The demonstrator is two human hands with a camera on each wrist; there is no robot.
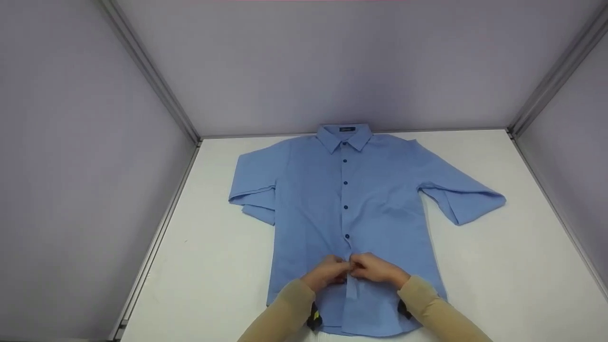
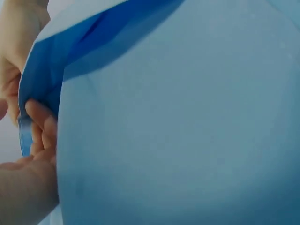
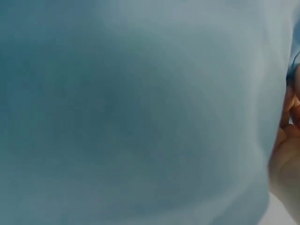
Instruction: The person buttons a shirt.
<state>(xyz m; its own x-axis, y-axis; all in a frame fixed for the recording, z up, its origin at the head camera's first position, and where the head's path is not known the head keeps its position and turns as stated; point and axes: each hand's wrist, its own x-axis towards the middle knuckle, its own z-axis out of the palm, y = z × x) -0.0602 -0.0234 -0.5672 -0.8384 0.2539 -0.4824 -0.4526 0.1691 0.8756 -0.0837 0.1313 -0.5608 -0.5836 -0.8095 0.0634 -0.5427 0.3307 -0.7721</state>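
A blue button-up shirt lies front side up, collar away from me, dark buttons running down its placket. Low on the placket, my left hand and right hand meet, fingertips together, each pinching the front edge. Above them, a fastened-looking button sits on the strip. In the left wrist view, the left fingers reach under the lifted shirt edge, with the right hand beyond it. Cloth fills most of the right wrist view, and the right hand shows at its edge.
The shirt is spread on a white table with both sleeves folded in bends, the left sleeve and the right sleeve. Pale panels with metal-framed corners stand behind and at both sides.
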